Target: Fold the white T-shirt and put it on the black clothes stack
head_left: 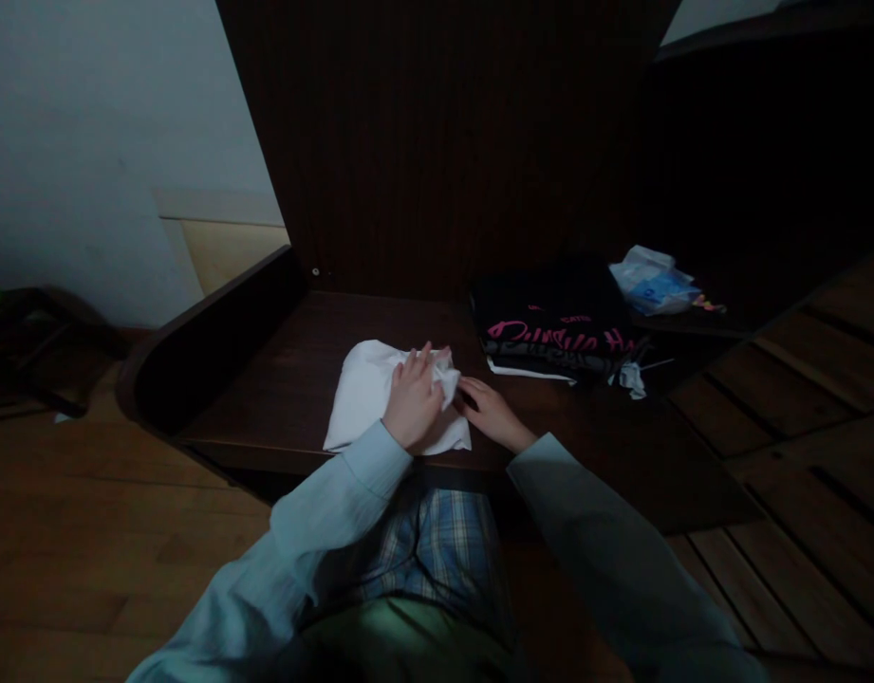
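Observation:
A folded white cloth [362, 394] lies on the dark wooden bench, its upper right part bunched into creases. On top of it rests my left hand [414, 396], fingers stretched out and a little apart, pressing on the fabric. My right hand [494, 417] comes in from the right, with its fingers and thumb drawn together at the creased edge of the cloth. Part of the fabric under both hands is hidden. The cloth's exact kind cannot be made out in the dim light.
The dark bench seat [266, 379] has a raised curved side [201, 318] at the left and a tall back panel [437, 142]. Right of the cloth lie a folded black garment [550, 313] with pink lettering and a white-and-blue plastic package [654, 282]. Wooden slats [799, 474] lie further right.

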### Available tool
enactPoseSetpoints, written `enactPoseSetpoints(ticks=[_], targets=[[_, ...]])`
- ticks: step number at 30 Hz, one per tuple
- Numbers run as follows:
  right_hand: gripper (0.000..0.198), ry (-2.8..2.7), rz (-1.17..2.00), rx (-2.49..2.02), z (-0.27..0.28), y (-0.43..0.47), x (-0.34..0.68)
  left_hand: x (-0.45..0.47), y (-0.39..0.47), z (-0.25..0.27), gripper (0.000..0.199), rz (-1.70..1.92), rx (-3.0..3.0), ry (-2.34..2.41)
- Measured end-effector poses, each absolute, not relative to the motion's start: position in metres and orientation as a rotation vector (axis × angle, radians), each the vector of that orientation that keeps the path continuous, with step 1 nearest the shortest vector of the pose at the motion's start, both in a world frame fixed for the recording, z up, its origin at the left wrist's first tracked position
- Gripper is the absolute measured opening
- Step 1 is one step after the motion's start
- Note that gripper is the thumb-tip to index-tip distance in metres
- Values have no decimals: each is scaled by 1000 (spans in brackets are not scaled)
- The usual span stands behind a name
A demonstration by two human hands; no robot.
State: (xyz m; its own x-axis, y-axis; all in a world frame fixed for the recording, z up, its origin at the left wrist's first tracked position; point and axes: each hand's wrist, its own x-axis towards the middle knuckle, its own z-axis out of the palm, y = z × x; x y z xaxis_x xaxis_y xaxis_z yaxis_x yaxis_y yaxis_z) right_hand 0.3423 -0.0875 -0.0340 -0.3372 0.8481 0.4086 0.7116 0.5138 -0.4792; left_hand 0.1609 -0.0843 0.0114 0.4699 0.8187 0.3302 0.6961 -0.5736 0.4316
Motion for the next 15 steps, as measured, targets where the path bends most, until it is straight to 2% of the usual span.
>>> enactPoseSetpoints(ticks=[4, 7, 11, 15], targets=[[31, -2081, 279, -1244, -36, -86, 344, 179, -115, -4, 61, 450, 2587, 1368], [26, -1954, 225, -1276, -32, -87, 346, 168, -127, -1, 64, 355, 2596, 1280], [21, -1723, 156, -1299, -20, -94, 347, 121, -119, 23, 61, 339, 2620, 1100], [17, -1671, 136, -1190, -7, -106, 340, 74, -73, 33, 55, 440, 2567, 1246]])
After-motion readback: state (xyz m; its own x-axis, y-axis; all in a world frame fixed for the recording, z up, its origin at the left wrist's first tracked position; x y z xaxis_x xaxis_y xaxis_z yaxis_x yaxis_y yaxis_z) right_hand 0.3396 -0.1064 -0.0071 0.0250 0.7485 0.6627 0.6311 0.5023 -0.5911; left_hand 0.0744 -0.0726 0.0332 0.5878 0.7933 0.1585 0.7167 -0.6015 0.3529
